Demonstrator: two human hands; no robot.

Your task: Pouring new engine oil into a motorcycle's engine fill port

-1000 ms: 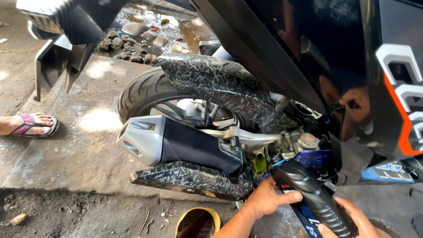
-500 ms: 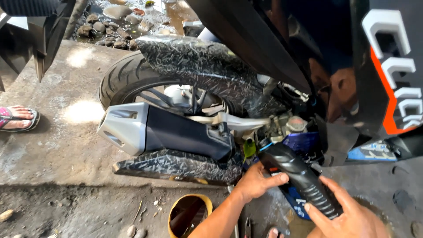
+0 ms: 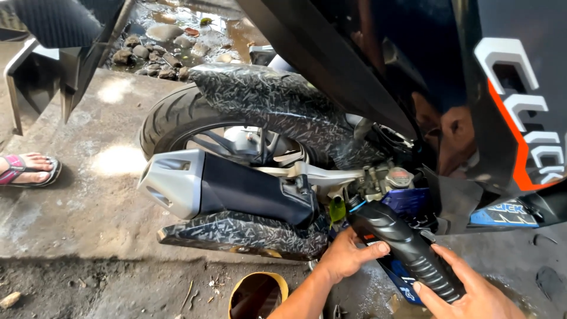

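Two hands grip one black oil bottle (image 3: 407, 248) low in the view, beside the scooter's engine. The right hand (image 3: 466, 292) cups the bottle's base from below, fingers wrapped up its side, seemingly to carry its weight and lift the rear end. The left hand (image 3: 345, 257) clasps the body nearer the neck, thumb laid across the ribbed plastic, apparently to steady the aim. The bottle's long axis runs diagonally, base low at the right, neck up and to the left, its mouth pointing at the green funnel-like piece (image 3: 336, 208) by the engine casing. Just below the left forearm a yellow-rimmed bowl (image 3: 258, 295) sits on the concrete floor (image 3: 88, 201). Beyond lie the silver-tipped exhaust muffler (image 3: 224, 189) and the rear tyre (image 3: 177, 118) under its patterned fender. Farther left, another person's sandalled foot (image 3: 26, 168) rests.
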